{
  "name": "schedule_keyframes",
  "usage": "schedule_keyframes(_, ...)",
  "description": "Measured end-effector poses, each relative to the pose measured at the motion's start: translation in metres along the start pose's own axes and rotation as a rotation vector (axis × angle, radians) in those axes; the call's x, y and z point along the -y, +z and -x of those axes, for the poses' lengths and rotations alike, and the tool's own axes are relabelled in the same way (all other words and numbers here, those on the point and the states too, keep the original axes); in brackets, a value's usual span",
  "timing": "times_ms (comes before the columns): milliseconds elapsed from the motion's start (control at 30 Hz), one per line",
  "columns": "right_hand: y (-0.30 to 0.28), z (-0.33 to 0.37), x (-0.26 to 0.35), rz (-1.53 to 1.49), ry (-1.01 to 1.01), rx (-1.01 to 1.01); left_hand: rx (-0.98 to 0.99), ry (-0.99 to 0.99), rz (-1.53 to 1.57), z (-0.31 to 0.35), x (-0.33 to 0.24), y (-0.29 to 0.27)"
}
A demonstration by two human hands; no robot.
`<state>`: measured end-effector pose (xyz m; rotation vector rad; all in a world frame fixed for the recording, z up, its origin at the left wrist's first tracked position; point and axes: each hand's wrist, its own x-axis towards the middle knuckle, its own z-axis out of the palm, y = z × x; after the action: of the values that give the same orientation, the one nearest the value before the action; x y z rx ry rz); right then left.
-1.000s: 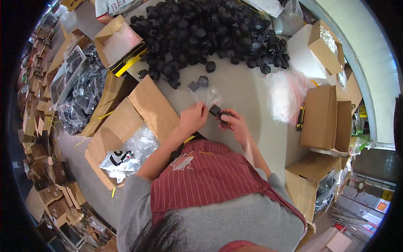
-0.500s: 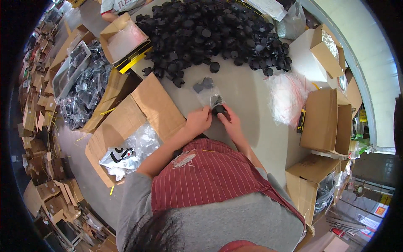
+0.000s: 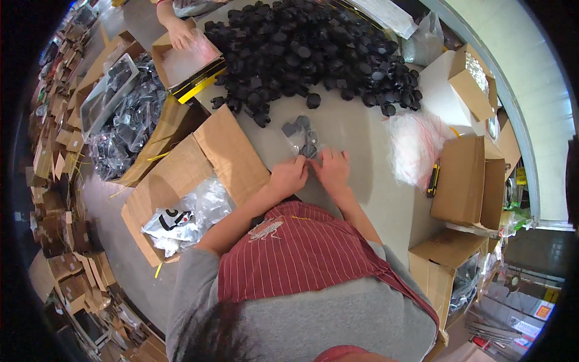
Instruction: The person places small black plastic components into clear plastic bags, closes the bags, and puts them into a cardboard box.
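Note:
A clear plastic bag [image 3: 294,134] with several dark plastic parts in it lies on the table in front of me. My left hand [image 3: 289,175] pinches the bag's near edge. Close beside it, my right hand [image 3: 333,170] has its thumb and fingers at the same edge, closed on the bag. Beyond the bag spreads a big heap of black plastic parts [image 3: 301,51]. One black part sits at the heap's near edge.
Left of me are an opened carton [image 3: 229,157] with plastic bags and a box [image 3: 132,175] full of bagged parts. Another person's hand [image 3: 180,33] reaches into a small box of clear bags. To the right lie a bundle of bags [image 3: 413,145], a cutter [image 3: 433,179] and cartons [image 3: 461,181].
The black part that was in my right hand is now inside the bag. My right hand has closed at the bag's edge. The other person's hand has come into the small box.

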<state>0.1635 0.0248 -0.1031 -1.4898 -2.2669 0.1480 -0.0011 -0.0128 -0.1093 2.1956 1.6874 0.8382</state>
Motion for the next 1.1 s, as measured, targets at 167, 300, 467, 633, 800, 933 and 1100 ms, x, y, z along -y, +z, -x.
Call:
schedule_keyframes(167,-0.011,-0.028,0.014,0.019,-0.095,-0.213,-0.062,0.112,0.029,0.002,0.004,0.001)
schedule_keyframes(300,0.016,-0.034,0.012,-0.07,-0.118,-0.254,-0.104,0.174,0.091,-0.001,0.003,-0.007)
schedule_keyframes(467,0.034,-0.029,0.01,-0.174,-0.064,-0.146,-0.085,0.127,0.074,0.006,0.012,-0.007)
schedule_keyframes(633,0.027,-0.026,0.004,-0.292,-0.165,0.024,-0.107,0.038,0.041,0.012,0.022,0.0)
schedule_keyframes(800,0.015,-0.028,0.006,-0.15,-0.207,-0.002,-0.077,-0.003,0.092,0.007,0.017,-0.006)
schedule_keyframes(933,0.012,-0.03,0.005,-0.055,-0.223,0.012,-0.018,-0.038,0.051,0.005,0.015,-0.007)
schedule_keyframes(1100,0.014,-0.03,0.002,0.027,-0.249,0.017,-0.031,-0.018,0.002,0.005,0.02,0.0)
